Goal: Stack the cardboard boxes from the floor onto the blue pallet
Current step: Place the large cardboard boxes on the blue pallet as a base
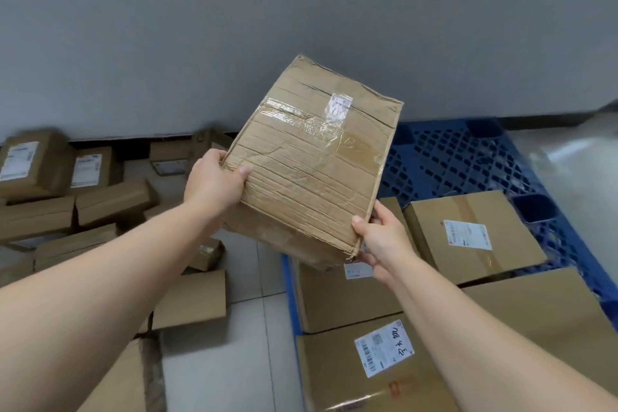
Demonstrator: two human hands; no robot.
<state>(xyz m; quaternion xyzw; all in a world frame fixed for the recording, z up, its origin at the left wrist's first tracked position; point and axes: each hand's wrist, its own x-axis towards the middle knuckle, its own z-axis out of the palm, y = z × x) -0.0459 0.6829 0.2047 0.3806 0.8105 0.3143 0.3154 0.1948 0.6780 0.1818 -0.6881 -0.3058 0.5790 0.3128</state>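
Note:
I hold a worn, creased cardboard box (311,164) with clear tape and a small white sticker, tilted in the air in front of me. My left hand (214,181) grips its near left corner, and my right hand (384,244) grips its near right corner. The box hangs over the left edge of the blue pallet (444,157). On the pallet lie several flat cardboard boxes, one with a handwritten white label (384,348) and another with a printed label (468,234). More boxes (110,201) lie in a loose pile on the floor at the left.
A grey wall (301,27) runs behind the pile and the pallet. The far part of the pallet shows bare blue grid. Pale tiled floor (247,328) shows between the pile and the pallet. Another box (123,378) lies near my left arm.

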